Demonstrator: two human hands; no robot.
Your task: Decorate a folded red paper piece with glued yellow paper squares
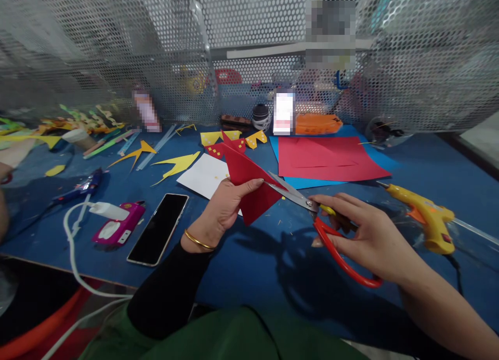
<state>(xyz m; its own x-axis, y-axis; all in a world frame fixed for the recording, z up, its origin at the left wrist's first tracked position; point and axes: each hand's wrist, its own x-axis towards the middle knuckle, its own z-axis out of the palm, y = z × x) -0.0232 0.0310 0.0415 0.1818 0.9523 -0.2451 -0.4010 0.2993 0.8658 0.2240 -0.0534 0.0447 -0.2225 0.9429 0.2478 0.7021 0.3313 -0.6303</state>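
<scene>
My left hand [226,206] pinches a piece of red paper [253,185] that looks folded, with the thumb on top. In my right hand [366,235] is a pair of scissors [339,258] with a red handle loop. Their blades are parted, and the red paper's right edge lies between them. Something yellow [329,210] shows by the right fingers at the scissors' pivot; I cannot make out what it is. Behind the left hand a white sheet [205,175] lies on the table, partly covered by the hand and the red paper.
Red sheets [331,159] lie over blue ones at the back right. A yellow glue gun [424,214] rests at right. To the left are a phone [159,230], a magenta power strip [119,227], a blue glue gun [83,185] and yellow cutouts [179,165]. Perforated metal mesh [253,27] stands behind.
</scene>
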